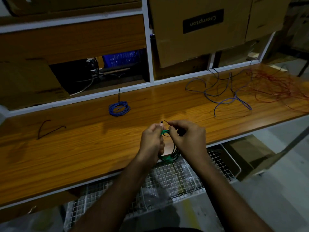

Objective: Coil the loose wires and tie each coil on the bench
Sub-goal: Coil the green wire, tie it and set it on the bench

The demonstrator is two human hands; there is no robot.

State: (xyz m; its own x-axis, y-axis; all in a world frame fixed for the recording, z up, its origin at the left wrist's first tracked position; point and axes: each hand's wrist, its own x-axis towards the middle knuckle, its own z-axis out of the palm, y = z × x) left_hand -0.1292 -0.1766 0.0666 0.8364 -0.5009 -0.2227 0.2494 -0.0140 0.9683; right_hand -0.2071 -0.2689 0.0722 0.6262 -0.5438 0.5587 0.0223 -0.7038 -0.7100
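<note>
Over the front edge of the wooden bench (83,148) I hold a green wire coil (167,158) upright between both hands. My left hand (151,142) grips the coil's left side and pinches the head of a black cable tie (161,122). My right hand (188,138) pinches the tie's thin tail at the top of the coil. A tied blue coil (119,108) lies further back, its black tie tail sticking up. Loose purple wire (225,92) and a red wire tangle (275,86) sprawl on the bench's right side.
A bent black cable tie (48,128) lies on the bench at the left. Cardboard boxes (197,29) fill the shelves behind. A white wire-mesh basket (167,181) with plastic wrapping sits below the bench edge, under my forearms.
</note>
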